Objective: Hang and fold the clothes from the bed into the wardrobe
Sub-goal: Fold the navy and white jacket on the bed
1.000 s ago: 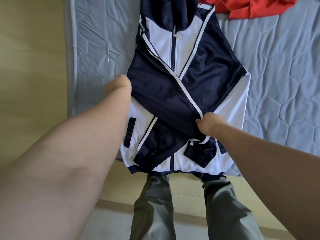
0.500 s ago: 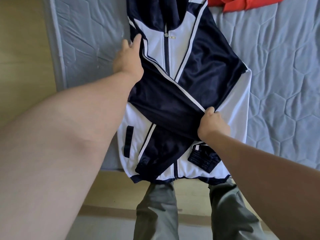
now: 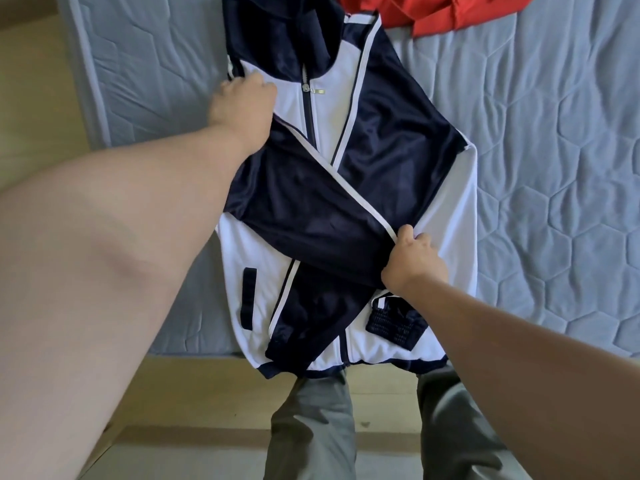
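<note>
A: Grip status?
B: I see right hand [image 3: 414, 263] pinching the folded sleeve [image 3: 311, 209] at its striped edge, and left hand [image 3: 242, 110] curled on the jacket [image 3: 381, 133] shoulder.
A: Location?
B: Flat at the bed [image 3: 554, 168] near edge, hem overhanging. Red garment [image 3: 450, 12] beyond the collar.

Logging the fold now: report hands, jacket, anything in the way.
Left hand grips track jacket at its shoulder. Right hand pinches the folded-over sleeve. Red garment beyond the collar, not obstructing.
</note>
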Tool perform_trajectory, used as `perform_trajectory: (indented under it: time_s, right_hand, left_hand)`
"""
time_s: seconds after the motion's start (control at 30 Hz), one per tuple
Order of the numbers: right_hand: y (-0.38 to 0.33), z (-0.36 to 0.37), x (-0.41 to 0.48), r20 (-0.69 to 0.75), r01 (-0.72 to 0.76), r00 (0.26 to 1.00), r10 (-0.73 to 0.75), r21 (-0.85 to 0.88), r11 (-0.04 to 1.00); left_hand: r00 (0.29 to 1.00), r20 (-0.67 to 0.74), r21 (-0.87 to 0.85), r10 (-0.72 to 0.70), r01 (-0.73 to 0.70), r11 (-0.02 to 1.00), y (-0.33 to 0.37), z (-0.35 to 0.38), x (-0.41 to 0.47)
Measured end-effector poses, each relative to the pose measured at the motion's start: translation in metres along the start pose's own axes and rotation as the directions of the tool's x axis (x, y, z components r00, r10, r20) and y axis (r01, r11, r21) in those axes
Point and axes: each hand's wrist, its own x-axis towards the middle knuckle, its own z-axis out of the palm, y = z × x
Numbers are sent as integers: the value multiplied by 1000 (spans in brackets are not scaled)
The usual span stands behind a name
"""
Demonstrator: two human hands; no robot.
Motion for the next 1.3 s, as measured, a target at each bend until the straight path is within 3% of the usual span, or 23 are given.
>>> perform_trajectory:
  time_s: [0.13,0.23,0.37,0.47,0.57,0.73,0.83,0.93,1.0,1.13,1.2,1.3]
  right_hand:
    - [13,0,2,-25,-25,999,24,-27,999]
    - [25,-2,3,9,-64,998,63,8,998]
    - [32,-9,4,54,-58,997,57,22,998]
    - [33,-15,5,148,-50,988,40,66,997]
    - [31,-17,4,222,-72,974,48,101,992]
    - [31,-14,1,324,-42,946,24,47,998]
    - [38,-19,0,370,0,929,-3,8,1000]
    - [45,-31,1,321,117,942,-94,-52,992]
    - [49,-39,-1,232,165,965,-124,-170,972]
    - [63,-42,-1,17,123,992,-125,-337,933]
    - [69,-40,1,34,106,994,-100,-311,945]
    - [74,-34,6,207,87,977,-46,-190,978]
  left_hand:
    - [914,5,-328,-406,385,863,14,1,13]
    - [849,-129,-419,-512,421,804,30,9,8]
    - [852,-229,-380,-471,368,849,43,32,-42]
    - [880,-131,-363,-457,386,848,41,53,-84]
    - [936,-11,-190,-351,343,920,27,70,-106]
    - [898,155,-170,-412,435,884,7,70,-98]
    - [882,112,-117,-458,470,875,24,61,-98]
    - [915,25,-119,-403,403,908,58,55,-108]
    - [920,96,-215,-380,392,895,78,59,-113]
    - [864,201,-354,-461,503,788,96,62,-107]
    - [847,221,-360,-484,532,766,97,59,-102]
    - [828,246,-375,-504,561,738,92,54,-97]
